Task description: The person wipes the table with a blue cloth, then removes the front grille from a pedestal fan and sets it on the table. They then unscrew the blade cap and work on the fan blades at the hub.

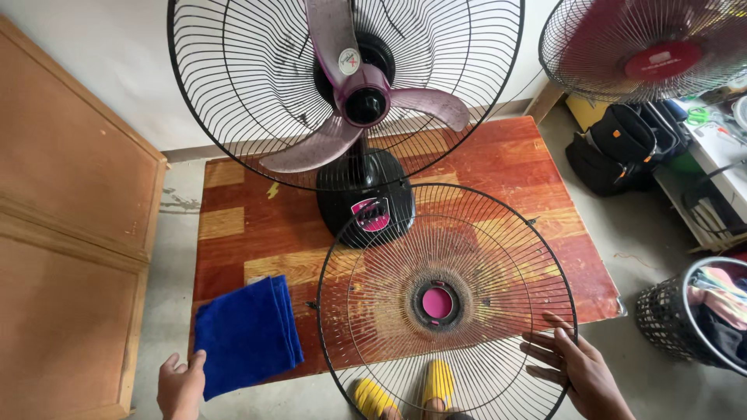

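A black desk fan (366, 198) stands on a low red-brown wooden table (498, 167), its front open and its dusty purple blades (366, 97) bare inside the rear wire guard (233, 70). The detached front wire guard (447, 303), with a pink centre cap, leans over the table's near edge. My right hand (576, 365) presses flat, fingers spread, against the guard's lower right rim. My left hand (181, 385) rests at the near corner of a folded blue cloth (247, 334) on the table's left front. Yellow slippers (405, 389) show through the guard.
A wooden panel (70, 225) lies on the floor at left. A second fan (646, 47) with a red centre stands at upper right above black bags (622, 144). A black basket (692, 315) of items sits on the concrete floor at right.
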